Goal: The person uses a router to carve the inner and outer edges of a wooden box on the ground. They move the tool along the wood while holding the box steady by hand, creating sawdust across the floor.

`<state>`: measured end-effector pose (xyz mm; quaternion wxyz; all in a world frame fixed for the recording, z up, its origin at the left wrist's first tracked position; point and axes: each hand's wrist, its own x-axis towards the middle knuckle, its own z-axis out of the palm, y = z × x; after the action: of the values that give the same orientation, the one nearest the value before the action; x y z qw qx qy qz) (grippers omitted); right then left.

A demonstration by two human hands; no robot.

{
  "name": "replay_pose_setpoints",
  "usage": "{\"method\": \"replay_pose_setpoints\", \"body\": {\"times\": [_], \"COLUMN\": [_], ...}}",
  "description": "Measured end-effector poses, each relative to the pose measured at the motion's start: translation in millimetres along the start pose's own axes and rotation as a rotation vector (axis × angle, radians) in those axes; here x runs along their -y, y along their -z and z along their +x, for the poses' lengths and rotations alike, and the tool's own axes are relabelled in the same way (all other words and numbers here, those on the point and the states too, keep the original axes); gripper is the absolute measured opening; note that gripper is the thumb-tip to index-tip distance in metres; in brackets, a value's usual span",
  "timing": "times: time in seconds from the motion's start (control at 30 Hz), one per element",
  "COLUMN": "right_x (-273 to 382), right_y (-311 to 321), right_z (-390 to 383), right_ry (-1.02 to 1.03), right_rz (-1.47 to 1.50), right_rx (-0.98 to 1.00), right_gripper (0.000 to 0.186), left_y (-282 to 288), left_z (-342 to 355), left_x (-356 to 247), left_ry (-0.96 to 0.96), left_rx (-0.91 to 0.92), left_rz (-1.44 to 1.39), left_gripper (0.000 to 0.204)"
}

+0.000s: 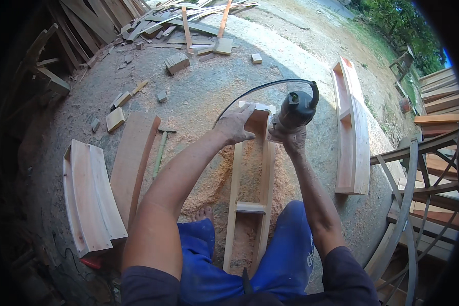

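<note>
Left hand (235, 125) loosely clasping wooden frame (250, 207), right hand (289, 136) gripping power tool (295, 109); cord (270, 83), hammer (160, 151), sawdust (209, 189), curved frames (361, 137) around

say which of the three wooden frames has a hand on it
The middle frame, between the legs: the left hand touches its far end. The left frame and right frame lie untouched.

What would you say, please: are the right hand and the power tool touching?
Touching: the head view shows the right hand gripping the power tool, with no gap between them.
</note>
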<state>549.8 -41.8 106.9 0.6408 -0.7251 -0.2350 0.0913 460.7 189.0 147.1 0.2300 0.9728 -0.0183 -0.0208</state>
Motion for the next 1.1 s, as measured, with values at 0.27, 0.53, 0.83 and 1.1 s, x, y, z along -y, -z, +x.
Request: {"method": "replay_pose_setpoints", "body": {"times": [0.27, 0.53, 0.83, 1.1], "right_x": [-55, -76, -90, -82], "right_y": [-18, -40, -32, -30], "right_z": [57, 71, 81, 94], "right_ry": [-0.018, 0.030, 0.063, 0.065], "right_rz": [-0.017, 0.101, -0.111, -0.390], "right_rx": [-0.006, -0.030, 0.033, 0.128], "right_gripper": [0.079, 0.091, 0.091, 0.093], "left_y": [-29, -70, -79, -81], "left_z": [61, 93, 107, 122], "left_x": [27, 58, 55, 61], "left_ry": [-0.046, -0.113, -0.078, -0.048], "left_rx": [-0.012, 0.015, 0.015, 0.033], "left_rz": [-0.117, -0.088, -0.044, -0.207], "left_gripper": [0.110, 0.091, 0.072, 0.054]}}
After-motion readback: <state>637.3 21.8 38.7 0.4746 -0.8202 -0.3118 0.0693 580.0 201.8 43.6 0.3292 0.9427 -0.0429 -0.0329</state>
